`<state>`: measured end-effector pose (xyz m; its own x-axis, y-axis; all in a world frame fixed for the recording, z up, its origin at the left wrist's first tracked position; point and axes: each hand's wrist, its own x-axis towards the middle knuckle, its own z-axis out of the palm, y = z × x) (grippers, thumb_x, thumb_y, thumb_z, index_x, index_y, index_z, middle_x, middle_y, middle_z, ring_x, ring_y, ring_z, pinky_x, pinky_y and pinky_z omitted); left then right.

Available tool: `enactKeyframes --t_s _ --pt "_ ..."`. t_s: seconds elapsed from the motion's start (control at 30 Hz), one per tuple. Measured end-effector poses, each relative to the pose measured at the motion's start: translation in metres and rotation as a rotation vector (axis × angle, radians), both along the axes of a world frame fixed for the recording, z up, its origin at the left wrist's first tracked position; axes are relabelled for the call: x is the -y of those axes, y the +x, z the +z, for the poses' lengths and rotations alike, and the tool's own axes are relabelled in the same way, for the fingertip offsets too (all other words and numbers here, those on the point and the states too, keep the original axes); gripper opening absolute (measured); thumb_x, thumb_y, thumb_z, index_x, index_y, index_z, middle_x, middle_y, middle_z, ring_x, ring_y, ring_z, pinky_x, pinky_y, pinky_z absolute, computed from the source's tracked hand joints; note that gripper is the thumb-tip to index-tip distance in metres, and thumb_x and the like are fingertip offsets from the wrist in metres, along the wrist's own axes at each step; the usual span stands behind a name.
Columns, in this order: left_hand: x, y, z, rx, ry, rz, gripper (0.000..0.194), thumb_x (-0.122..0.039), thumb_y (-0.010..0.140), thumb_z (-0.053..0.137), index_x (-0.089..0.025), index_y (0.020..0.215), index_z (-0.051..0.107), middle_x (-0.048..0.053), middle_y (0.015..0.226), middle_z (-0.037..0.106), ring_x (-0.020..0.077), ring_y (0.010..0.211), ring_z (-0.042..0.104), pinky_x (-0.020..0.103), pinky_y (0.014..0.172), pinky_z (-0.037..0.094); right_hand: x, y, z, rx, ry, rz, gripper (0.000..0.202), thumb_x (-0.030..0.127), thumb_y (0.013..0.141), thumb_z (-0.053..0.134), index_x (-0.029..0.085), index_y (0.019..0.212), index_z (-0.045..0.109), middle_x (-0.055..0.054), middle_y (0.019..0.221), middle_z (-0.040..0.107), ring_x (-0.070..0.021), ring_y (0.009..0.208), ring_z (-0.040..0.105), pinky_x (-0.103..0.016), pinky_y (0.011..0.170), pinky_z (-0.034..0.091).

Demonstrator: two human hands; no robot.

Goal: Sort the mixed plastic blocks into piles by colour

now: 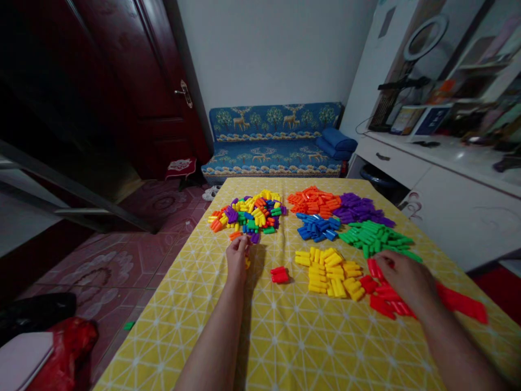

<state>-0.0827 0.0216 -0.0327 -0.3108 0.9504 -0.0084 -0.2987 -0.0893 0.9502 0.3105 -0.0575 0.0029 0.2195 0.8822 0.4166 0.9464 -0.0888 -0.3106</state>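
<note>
Just in front of a mixed-colour pile of small plastic pieces (260,209), my left hand (236,256) has its fingers pinched together. Whatever it may hold is too small to make out. A yellow piece (247,263) shows beside that hand, and a purple piece (255,238) lies by its fingertips. My right hand (407,279) is over the red pile (386,301), its fingers closed at a red plastic piece (373,268). Part of the red pile is hidden under this hand and forearm. Between my hands lies a small red cluster (279,275).
Sorted piles of yellow (331,271), blue (318,227), green (376,237), purple (362,209) and orange (313,201) pieces sit on the patterned tablecloth (285,336). A blue sofa (272,152) stands beyond the table, a white cabinet (456,206) at right.
</note>
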Motion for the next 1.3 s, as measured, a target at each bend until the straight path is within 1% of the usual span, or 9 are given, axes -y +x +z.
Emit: enactKeyframes --t_s 0.07,0.17,0.37,0.5,0.93,1.07,1.17,1.23,1.3 --pt "0.000 0.000 0.001 -0.003 0.004 0.003 0.034 -0.047 0.070 0.069 -0.014 0.074 0.065 -0.005 0.054 0.049 0.0051 0.045 0.035 0.018 0.045 0.025 0.006 0.009 -0.005 0.129 -0.075 0.044 0.028 0.036 0.083 0.049 0.020 0.074 0.070 -0.008 0.077 0.069 -0.0210 0.066 0.059 -0.032 0.059 0.039" --pt "0.001 0.000 0.003 0.002 0.025 -0.004 0.032 -0.045 0.069 0.070 -0.014 0.073 0.065 -0.005 0.055 0.051 0.0048 0.045 0.035 0.018 0.046 0.026 0.016 -0.001 -0.012 0.212 0.033 0.179 0.030 0.038 0.085 0.046 0.021 0.093 0.069 -0.008 0.101 0.070 -0.0243 0.089 0.062 -0.039 0.081 0.042" --pt "0.000 -0.002 0.002 0.005 0.018 0.000 0.032 -0.044 0.068 0.071 -0.013 0.073 0.065 -0.004 0.057 0.054 0.0053 0.045 0.038 0.018 0.045 0.027 0.037 -0.019 -0.031 0.275 0.080 0.307 0.028 0.042 0.083 0.051 0.023 0.098 0.064 -0.006 0.102 0.072 -0.0275 0.101 0.061 -0.052 0.105 0.026" --pt "0.000 -0.002 0.002 0.008 0.033 -0.003 0.033 -0.044 0.067 0.071 -0.013 0.075 0.066 -0.004 0.059 0.056 0.0046 0.045 0.037 0.018 0.045 0.027 0.048 -0.015 -0.034 0.294 0.082 0.312 0.025 0.040 0.082 0.052 0.024 0.099 0.062 -0.005 0.104 0.071 -0.0272 0.100 0.061 -0.056 0.108 0.021" --pt "-0.003 -0.002 -0.004 -0.023 0.030 -0.006 0.031 -0.044 0.070 0.071 -0.014 0.076 0.067 -0.005 0.055 0.052 0.0049 0.045 0.037 0.018 0.045 0.028 0.071 0.017 -0.023 0.325 0.132 0.299 0.020 0.034 0.077 0.055 0.026 0.094 0.061 -0.010 0.102 0.070 -0.0337 0.098 0.060 -0.057 0.100 0.030" --pt "-0.003 -0.001 -0.005 -0.044 0.042 -0.021 0.032 -0.045 0.071 0.070 -0.014 0.072 0.066 -0.006 0.050 0.048 0.0049 0.044 0.036 0.018 0.044 0.027 0.064 -0.038 -0.006 0.221 0.199 0.352 0.022 0.029 0.083 0.052 0.024 0.102 0.063 -0.009 0.108 0.068 -0.0296 0.103 0.060 -0.053 0.100 0.037" --pt "-0.001 0.000 -0.003 -0.054 0.049 -0.022 0.032 -0.045 0.071 0.070 -0.014 0.076 0.067 -0.005 0.053 0.050 0.0051 0.044 0.036 0.018 0.044 0.027 0.056 -0.110 0.004 0.079 0.100 0.561 0.029 0.019 0.087 0.049 0.022 0.113 0.062 -0.008 0.115 0.066 -0.0221 0.108 0.059 -0.040 0.096 0.046" --pt "0.000 -0.001 -0.002 -0.051 0.054 -0.025 0.032 -0.045 0.071 0.070 -0.014 0.077 0.068 -0.004 0.055 0.052 0.0051 0.045 0.037 0.018 0.045 0.027 0.048 -0.157 0.008 0.075 -0.017 0.679 0.045 0.011 0.085 0.047 0.024 0.126 0.057 -0.007 0.131 0.058 -0.0200 0.121 0.052 -0.039 0.103 0.042" --pt "0.000 -0.001 -0.002 -0.044 0.057 -0.035 0.031 -0.044 0.071 0.070 -0.014 0.077 0.067 -0.004 0.057 0.054 0.0048 0.046 0.037 0.018 0.045 0.027 0.039 -0.195 0.009 0.135 -0.095 0.733 0.058 0.006 0.083 0.046 0.027 0.137 0.048 -0.006 0.145 0.047 -0.0222 0.134 0.041 -0.048 0.112 0.031"
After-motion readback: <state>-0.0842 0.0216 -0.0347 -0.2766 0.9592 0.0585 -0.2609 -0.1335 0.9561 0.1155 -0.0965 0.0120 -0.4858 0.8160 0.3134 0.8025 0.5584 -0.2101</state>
